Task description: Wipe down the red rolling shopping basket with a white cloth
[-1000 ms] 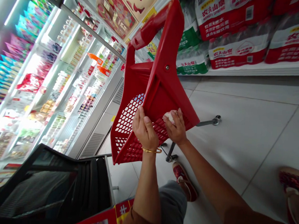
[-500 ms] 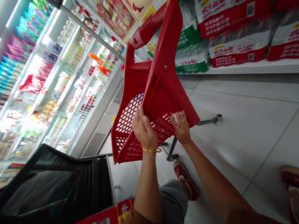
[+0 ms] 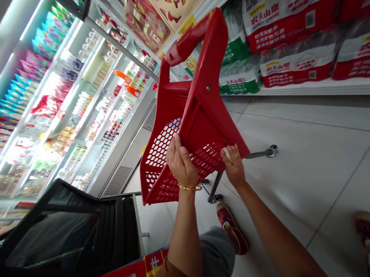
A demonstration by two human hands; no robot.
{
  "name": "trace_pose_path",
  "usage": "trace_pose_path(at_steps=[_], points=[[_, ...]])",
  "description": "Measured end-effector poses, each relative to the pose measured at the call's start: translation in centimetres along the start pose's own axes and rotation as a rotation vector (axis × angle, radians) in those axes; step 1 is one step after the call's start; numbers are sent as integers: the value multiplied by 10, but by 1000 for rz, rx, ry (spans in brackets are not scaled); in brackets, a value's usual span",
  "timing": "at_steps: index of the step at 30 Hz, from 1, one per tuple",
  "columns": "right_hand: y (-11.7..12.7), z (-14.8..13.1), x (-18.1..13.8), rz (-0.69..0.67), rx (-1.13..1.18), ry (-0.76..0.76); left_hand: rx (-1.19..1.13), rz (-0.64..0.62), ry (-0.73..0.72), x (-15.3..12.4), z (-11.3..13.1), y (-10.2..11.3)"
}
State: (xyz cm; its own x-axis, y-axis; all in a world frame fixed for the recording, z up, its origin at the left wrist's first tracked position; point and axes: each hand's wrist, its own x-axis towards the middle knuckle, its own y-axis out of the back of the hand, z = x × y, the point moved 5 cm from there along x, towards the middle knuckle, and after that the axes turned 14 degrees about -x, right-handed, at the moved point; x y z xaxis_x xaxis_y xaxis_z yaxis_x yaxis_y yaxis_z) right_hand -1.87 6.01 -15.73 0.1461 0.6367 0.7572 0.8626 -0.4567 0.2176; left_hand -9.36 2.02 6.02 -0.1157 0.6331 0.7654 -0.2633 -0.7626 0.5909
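I hold a red plastic shopping basket (image 3: 201, 110) tilted up in front of me, its perforated bottom turned toward me and its handle pointing up. My left hand (image 3: 181, 163), with a gold bangle at the wrist, grips the basket's lower edge, fingers wrapped round it. My right hand (image 3: 232, 163) presses a small white cloth (image 3: 226, 153) against the basket's mesh near its right corner, fingers closed on the cloth.
Lit refrigerated shelves (image 3: 65, 103) of packaged goods run along the left. Packs of bottled water (image 3: 289, 40) fill a low shelf at the upper right. A black basket (image 3: 75, 228) stands at lower left. A metal wheeled frame (image 3: 258, 152) lies on the tiled floor (image 3: 308, 161) behind the red basket.
My right hand with the white cloth has slid rightward along the basket's underside toward its corner. The left hand keeps its grip; the view shifted slightly.
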Motion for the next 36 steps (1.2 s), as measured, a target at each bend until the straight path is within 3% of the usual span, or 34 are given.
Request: trace_pose_path(at_steps=[4,11,16,19,23,36], points=[[9,-11,15,76,0,-47,-10,4,7,-1,2,-1],[14,-71,103,276,79,46,5,3,33,-3,-1,-2],[2,-90,141,141,127,106,-13,-3,44,-3,-1,-2],[-4,-86,145,66,150,133,-22,-4,50,-2,1,-2],[-7,-79,142,69,120,153,-49,-1,49,-3,1,-1],[-4,-53,109,42,55,-27,-97,26,45,-5,-3,1]])
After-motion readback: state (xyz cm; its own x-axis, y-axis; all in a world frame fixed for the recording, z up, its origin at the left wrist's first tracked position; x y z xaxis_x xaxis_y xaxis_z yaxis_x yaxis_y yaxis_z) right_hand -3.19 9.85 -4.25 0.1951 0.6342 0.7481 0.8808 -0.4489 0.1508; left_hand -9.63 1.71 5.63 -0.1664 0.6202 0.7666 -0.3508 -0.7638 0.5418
